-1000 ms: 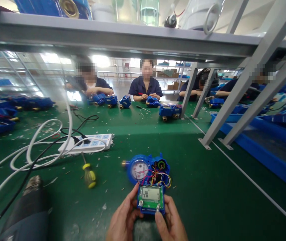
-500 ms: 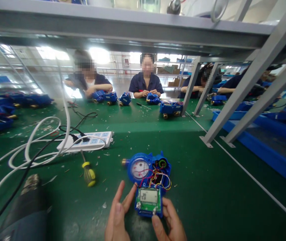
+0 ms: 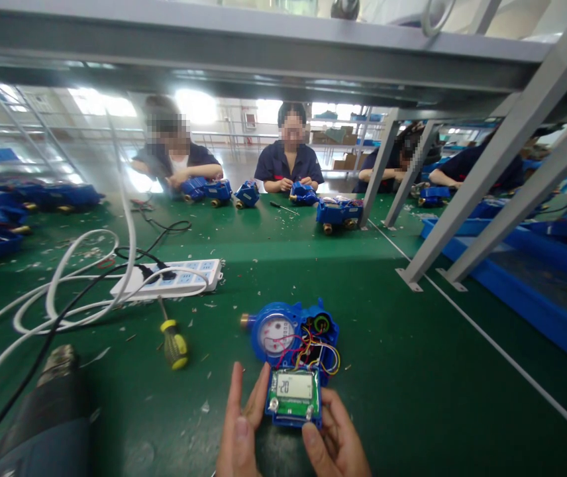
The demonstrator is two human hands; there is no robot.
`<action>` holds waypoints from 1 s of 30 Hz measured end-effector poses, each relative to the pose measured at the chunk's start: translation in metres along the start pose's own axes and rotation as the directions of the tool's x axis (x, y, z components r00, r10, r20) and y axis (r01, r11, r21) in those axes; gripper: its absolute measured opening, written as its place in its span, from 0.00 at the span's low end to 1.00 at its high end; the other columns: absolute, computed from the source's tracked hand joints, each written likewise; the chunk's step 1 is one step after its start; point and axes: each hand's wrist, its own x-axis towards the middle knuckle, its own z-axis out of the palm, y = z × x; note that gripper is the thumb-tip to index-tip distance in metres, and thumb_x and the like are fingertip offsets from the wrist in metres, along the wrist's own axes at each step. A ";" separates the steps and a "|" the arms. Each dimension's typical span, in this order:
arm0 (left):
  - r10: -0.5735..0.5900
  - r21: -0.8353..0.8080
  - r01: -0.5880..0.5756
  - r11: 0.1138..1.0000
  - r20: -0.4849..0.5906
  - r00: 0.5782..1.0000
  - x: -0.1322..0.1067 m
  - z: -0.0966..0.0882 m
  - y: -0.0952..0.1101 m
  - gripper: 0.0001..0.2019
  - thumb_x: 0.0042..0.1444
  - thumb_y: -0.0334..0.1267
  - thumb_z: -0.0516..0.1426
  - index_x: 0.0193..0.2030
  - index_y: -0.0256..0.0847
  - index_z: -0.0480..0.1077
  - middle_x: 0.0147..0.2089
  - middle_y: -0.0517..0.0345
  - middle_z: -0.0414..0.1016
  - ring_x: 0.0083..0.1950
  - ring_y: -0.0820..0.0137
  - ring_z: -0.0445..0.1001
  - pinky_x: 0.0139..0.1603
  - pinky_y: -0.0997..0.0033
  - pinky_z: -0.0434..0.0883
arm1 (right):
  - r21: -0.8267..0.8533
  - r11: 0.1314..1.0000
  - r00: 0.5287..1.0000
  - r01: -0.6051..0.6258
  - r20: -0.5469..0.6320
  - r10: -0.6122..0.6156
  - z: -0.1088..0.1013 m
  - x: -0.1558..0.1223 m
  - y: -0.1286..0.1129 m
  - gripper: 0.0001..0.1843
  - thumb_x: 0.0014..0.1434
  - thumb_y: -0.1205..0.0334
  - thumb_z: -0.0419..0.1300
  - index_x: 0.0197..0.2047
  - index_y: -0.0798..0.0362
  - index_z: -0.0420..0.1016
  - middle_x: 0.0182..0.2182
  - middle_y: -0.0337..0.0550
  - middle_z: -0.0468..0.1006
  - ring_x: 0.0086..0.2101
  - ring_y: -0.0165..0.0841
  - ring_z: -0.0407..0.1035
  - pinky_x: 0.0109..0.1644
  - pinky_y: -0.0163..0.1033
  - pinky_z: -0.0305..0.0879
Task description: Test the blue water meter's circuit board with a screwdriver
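Note:
A blue water meter (image 3: 277,334) lies on the green table in front of me, its round dial facing up and a brass fitting at its left. Beside the dial, an open compartment (image 3: 316,334) shows red, yellow and white wires. These wires run to a blue display housing (image 3: 293,396) with a lit LCD on a green circuit board, tilted towards me. My right hand (image 3: 337,434) grips the housing's lower right corner between thumb and fingers. My left hand (image 3: 244,424) is at its left edge, fingers stretched out; the index fingertip seems to touch that side.
Left of me lie a yellow-and-black screwdriver (image 3: 174,344), a heat gun (image 3: 48,414), and a white power strip (image 3: 189,277) with looped cables. Grey shelf legs (image 3: 482,152) and a blue tray (image 3: 522,285) stand right. Co-workers (image 3: 288,162) sit opposite with more meters (image 3: 333,213).
The display housing has tipped up slightly and shifted a little left. My left hand has moved slightly right, nearer to it. My right hand keeps its hold.

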 end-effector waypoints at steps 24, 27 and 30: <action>-0.028 -0.046 0.029 0.999 0.019 0.999 0.002 -0.002 0.004 0.32 0.54 0.56 0.47 0.62 0.44 0.48 0.53 0.51 0.69 0.58 0.61 0.62 0.61 0.59 0.56 | -0.033 0.998 0.999 -0.053 0.012 0.053 -0.004 0.000 0.001 0.25 0.53 0.44 0.56 0.47 0.51 0.59 0.43 0.55 0.75 0.43 0.41 0.70 0.48 0.45 0.61; -0.047 0.008 0.047 0.999 -0.019 0.999 0.008 -0.007 0.011 0.28 0.54 0.54 0.49 0.58 0.40 0.55 0.51 0.49 0.71 0.56 0.61 0.64 0.55 0.62 0.64 | -0.019 0.998 0.998 -0.056 0.002 0.056 -0.004 -0.002 -0.002 0.25 0.53 0.44 0.57 0.47 0.51 0.59 0.42 0.55 0.76 0.41 0.41 0.70 0.47 0.44 0.62; -0.184 0.062 0.182 0.981 0.035 0.982 0.016 -0.011 0.017 0.24 0.51 0.51 0.55 0.48 0.35 0.66 0.45 0.46 0.74 0.51 0.59 0.69 0.50 0.63 0.67 | 0.022 0.999 0.999 -0.048 0.011 0.047 -0.003 -0.002 -0.005 0.23 0.52 0.46 0.59 0.45 0.52 0.62 0.41 0.54 0.76 0.41 0.41 0.71 0.46 0.43 0.63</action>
